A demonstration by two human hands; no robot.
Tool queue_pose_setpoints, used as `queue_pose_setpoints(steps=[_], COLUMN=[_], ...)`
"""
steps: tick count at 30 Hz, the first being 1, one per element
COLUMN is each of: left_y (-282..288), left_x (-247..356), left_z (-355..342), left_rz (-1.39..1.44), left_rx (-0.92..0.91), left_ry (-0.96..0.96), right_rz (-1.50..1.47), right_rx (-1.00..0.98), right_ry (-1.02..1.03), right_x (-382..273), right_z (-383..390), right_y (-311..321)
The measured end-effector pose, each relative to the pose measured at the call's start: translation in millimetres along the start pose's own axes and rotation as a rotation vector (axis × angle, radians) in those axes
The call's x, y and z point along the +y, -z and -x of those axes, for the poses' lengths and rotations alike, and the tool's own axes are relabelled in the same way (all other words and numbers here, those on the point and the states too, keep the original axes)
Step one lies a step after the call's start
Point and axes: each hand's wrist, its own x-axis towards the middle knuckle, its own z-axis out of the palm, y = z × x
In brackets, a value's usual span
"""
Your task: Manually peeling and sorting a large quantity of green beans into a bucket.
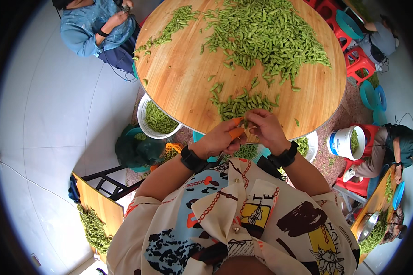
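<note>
Ok so, going L to R, everything placed vs. the round table (179, 82). Way off its near-left side there's a small wooden table (103, 192) w/ green pods on it. Past the round table's far-left edge, a co-worker in a blue top (85, 27) has both hands up in front of them, can't tell what's in them. Just below the round table's left edge is a white basket (141, 120) full of pods, and near that a dark green bag (140, 149) slumped over a teal tub.

Middle: at the round table's near edge the left hand (222, 135), orange covers on thumb + index, has its fingers curled w/ those two just slightly apart; can't tell if it's gripping anything. The right hand (264, 130) is right next to it, thumb + index pinched nearly closed on what looks like one green pod (246, 123), mostly hidden btw the hands. Small pile (243, 104) of pods on the round table just beyond the fingers, big heap (270, 36) toward its far side.

R of the round table: white bucket (338, 143) w/ pods, red stools (360, 64), teal basin (348, 24), plus a co-worker in a dark top (403, 137).
</note>
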Motion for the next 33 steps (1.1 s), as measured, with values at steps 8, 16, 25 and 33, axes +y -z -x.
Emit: queue_pose_setpoints(steps=[8, 16, 25, 33], left_y=[12, 9, 1, -7], left_x=[0, 5, 13, 19], left_z=[-6, 5, 7, 9], left_rz=[0.12, 0.248, 0.09, -0.131], left_rx=[0.033, -0.093, -0.018, 0.125], left_ry=[0.048, 0.01, -0.019, -0.021], right_rz=[-0.006, -0.306, -0.138, 0.116], right_rx=[-0.03, -0.271, -0.26, -0.134], right_ry=[-0.016, -0.222, -0.141, 0.015], right_x=[0, -14, -19, -23], right_z=[-6, -11, -8, 0], right_y=[1, 9, 6, -9])
